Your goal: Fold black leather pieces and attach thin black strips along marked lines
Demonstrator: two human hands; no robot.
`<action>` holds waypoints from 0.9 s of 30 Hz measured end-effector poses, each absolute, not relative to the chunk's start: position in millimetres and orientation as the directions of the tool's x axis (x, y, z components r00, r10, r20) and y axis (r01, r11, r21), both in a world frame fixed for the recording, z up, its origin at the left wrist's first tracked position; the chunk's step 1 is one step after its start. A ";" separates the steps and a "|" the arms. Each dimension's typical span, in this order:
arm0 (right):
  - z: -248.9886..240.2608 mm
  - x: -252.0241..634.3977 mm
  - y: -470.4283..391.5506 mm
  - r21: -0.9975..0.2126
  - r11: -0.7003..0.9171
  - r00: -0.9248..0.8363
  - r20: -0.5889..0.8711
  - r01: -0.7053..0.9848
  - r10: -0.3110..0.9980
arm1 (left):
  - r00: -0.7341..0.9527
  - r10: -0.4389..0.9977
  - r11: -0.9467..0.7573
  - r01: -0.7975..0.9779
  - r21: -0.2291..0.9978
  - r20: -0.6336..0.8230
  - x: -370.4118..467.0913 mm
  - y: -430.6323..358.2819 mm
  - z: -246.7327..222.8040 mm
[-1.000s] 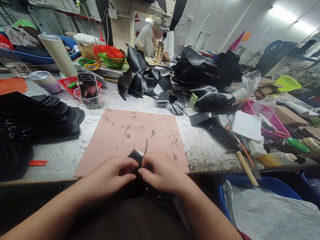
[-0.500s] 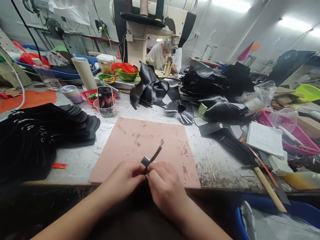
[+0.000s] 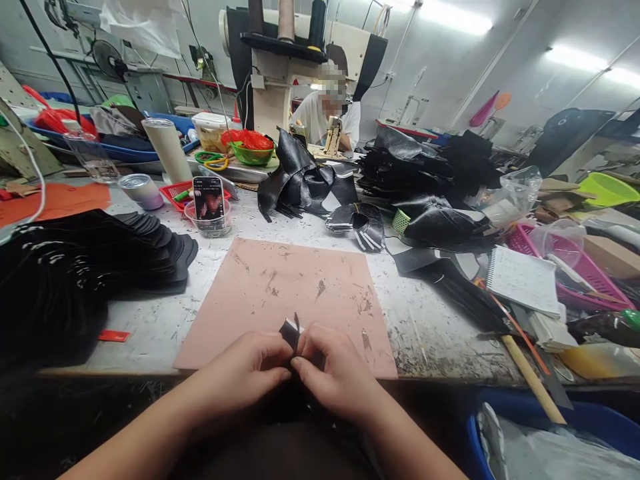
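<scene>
Just over the table's front edge, my left hand (image 3: 257, 363) is closed, thumb and fingers pinching a small black leather-like piece (image 3: 289, 331) with a pale edge. Close against it, my right hand (image 3: 333, 367) also pinches the black piece, near a narrow dark end that points upward. The fingers hide most of what lies between the hands. Beyond them a pink board (image 3: 300, 273), marked with dark scuffs, lies flat on the white table (image 3: 210, 267).
Stacked black pieces (image 3: 100, 260) fill the left side. A phone (image 3: 209, 200) leans in a clear tub. Black leather parts (image 3: 305, 177) lie at the back, with a notebook (image 3: 523, 279) and a wooden-handled tool (image 3: 533, 380) to the right. Another person (image 3: 323, 113) sits behind the machine.
My right hand has turned and its thumb now shows against the piece. The long dark strip end that slanted up to the right now shows as a short upright tip.
</scene>
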State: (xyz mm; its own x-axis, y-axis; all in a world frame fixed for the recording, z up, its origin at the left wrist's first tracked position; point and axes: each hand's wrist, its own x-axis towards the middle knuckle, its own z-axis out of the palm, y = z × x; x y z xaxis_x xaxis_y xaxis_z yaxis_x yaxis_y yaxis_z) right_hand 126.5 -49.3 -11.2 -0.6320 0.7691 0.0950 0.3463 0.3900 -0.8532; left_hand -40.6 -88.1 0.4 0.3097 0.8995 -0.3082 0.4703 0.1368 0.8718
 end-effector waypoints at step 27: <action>-11.4 131.9 -55.9 -0.691 0.629 -0.635 0.314 0.357 0.705 | 0.228 0.949 0.086 0.478 0.874 -0.218 -32.1 -82.0 -6.6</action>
